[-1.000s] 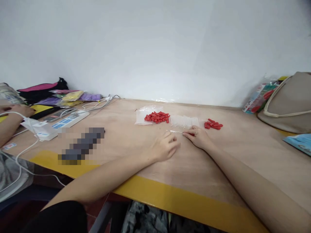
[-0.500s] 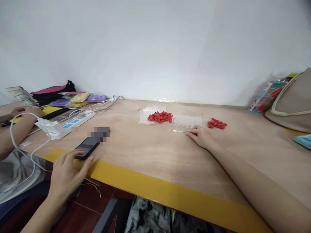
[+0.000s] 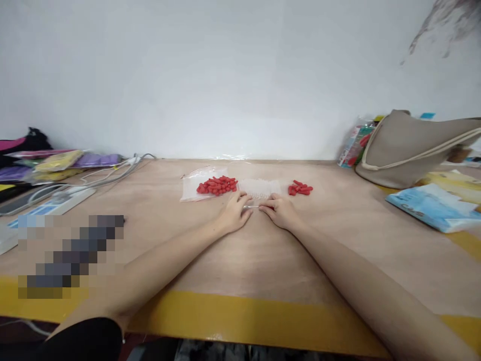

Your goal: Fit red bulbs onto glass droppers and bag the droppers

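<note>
My right hand (image 3: 278, 210) pinches the right end of a thin clear stick (image 3: 251, 206) just above the table. Around the stick's left end are the thumb and fingers of my left hand (image 3: 233, 213), so it spans the gap between both hands. Just behind my hands lies a row of similar thin clear sticks (image 3: 261, 188), partly hidden by my fingers. A heap of small red elongated pieces (image 3: 217, 185) sits on a clear plastic bag (image 3: 190, 186) at the left. To the right is a smaller group of the same red pieces (image 3: 299, 188).
A blurred-out dark phone (image 3: 71, 255) and a white power strip (image 3: 67, 203) lie at left. Packets (image 3: 60, 160) and cables are behind them. On the right are a beige bag (image 3: 406, 145) and a blue tissue pack (image 3: 432, 203). Yellow tape (image 3: 233, 316) edges the table (image 3: 233, 260).
My left hand has left the phone and come to the stick's left end. My right hand still holds the stick. The view has turned right, and the other person's arms have left it.
</note>
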A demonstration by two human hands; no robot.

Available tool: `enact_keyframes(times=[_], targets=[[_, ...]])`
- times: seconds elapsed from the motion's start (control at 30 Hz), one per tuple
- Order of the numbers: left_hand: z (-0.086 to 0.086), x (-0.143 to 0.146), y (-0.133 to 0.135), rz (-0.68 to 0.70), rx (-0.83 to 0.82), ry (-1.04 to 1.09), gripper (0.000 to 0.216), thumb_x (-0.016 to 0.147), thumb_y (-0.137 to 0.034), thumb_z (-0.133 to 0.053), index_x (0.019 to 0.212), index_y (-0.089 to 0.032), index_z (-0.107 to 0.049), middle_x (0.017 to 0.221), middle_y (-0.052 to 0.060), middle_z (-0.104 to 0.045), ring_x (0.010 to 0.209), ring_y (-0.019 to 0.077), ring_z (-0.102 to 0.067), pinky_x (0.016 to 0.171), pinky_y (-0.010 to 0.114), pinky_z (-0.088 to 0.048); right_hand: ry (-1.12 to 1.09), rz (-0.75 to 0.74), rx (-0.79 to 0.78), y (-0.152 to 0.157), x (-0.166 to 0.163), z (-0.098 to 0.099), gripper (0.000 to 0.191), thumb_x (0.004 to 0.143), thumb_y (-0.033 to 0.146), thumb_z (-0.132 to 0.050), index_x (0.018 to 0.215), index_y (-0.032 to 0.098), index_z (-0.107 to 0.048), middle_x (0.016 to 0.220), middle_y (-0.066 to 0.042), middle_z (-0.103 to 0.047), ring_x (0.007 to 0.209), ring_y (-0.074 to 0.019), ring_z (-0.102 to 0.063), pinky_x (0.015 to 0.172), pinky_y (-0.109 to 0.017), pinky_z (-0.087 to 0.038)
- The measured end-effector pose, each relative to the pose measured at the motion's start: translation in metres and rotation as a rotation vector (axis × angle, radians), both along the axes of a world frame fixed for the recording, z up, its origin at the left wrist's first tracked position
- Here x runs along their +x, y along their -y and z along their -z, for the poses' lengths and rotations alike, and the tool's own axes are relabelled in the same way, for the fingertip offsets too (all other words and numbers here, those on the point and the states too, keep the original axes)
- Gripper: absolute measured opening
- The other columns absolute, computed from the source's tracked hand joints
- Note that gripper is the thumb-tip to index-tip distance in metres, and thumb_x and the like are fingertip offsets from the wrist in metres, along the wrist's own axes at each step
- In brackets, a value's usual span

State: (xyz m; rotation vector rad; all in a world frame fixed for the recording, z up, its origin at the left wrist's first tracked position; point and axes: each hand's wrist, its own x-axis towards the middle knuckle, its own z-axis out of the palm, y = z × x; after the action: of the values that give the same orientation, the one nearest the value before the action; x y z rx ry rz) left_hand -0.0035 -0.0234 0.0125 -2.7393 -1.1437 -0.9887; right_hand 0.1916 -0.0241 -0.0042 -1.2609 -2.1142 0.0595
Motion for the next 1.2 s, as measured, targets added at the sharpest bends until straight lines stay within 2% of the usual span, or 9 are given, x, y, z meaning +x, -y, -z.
enact_keyframes(times=[0.1, 0.2, 0.37, 0.8, 1.2], targets=[[0.006, 0.021, -0.032, 0.037, -0.023, 0.031, 0.012, 0.079, -0.023, -0.052, 0.085, -0.016, -0.059, 0.09, 0.007, -0.055, 0.087, 0.0186, -0.052, 0.079, 0.033, -0.045, -0.004, 0.077, 0.032, -0.003, 0.001, -0.002, 0.019, 0.083, 0.029, -0.051, 0.086, 0.025, -0.069, 0.08, -0.003, -0.058, 0.069, -0.0135, -0.054, 0.061, -0.025, -0.039], [0.006, 0.024, -0.044, 0.069, -0.045, 0.039, 0.01, 0.08, -0.022, -0.051, 0.075, -0.017, -0.058, 0.08, 0.004, -0.055, 0.077, 0.0165, -0.053, 0.073, 0.031, -0.044, -0.004, 0.099, 0.055, -0.012, 0.004, -0.003, 0.019, 0.083, 0.029, -0.05, 0.087, 0.024, -0.068, 0.081, -0.003, -0.059, 0.07, -0.0136, -0.055, 0.06, -0.025, -0.039], [0.004, 0.017, -0.045, 0.04, -0.046, 0.055, 0.006, 0.082, -0.019, -0.046, 0.079, -0.017, -0.051, 0.078, 0.004, -0.054, 0.076, 0.0167, -0.05, 0.069, 0.03, -0.043, -0.042, -0.007, 0.08, -0.028, 0.009, -0.002, 0.018, 0.081, 0.027, -0.055, 0.094, 0.023, -0.066, 0.083, -0.003, -0.059, 0.074, -0.0141, -0.056, 0.066, -0.026, -0.042], [0.005, 0.015, -0.048, 0.069, -0.035, 0.057, 0.007, 0.085, -0.023, -0.044, 0.083, -0.018, -0.049, 0.078, 0.002, -0.055, 0.076, 0.0157, -0.051, 0.069, 0.028, -0.041, -0.12, 0.008, 0.055, -0.019, 0.009, -0.008, 0.014, 0.084, 0.021, -0.047, 0.089, 0.02, -0.061, 0.088, -0.004, -0.057, 0.078, -0.0145, -0.054, 0.068, -0.026, -0.043], [0.004, 0.014, -0.046, 0.086, -0.009, 0.099, 0.008, 0.085, -0.022, -0.045, 0.082, -0.017, -0.05, 0.077, 0.002, -0.056, 0.072, 0.0137, -0.051, 0.066, 0.025, -0.041, -0.15, -0.066, 0.071, -0.019, 0.009, -0.009, 0.01, 0.084, 0.021, -0.046, 0.087, 0.019, -0.055, 0.085, -0.004, -0.058, 0.076, -0.0145, -0.054, 0.067, -0.027, -0.043]])
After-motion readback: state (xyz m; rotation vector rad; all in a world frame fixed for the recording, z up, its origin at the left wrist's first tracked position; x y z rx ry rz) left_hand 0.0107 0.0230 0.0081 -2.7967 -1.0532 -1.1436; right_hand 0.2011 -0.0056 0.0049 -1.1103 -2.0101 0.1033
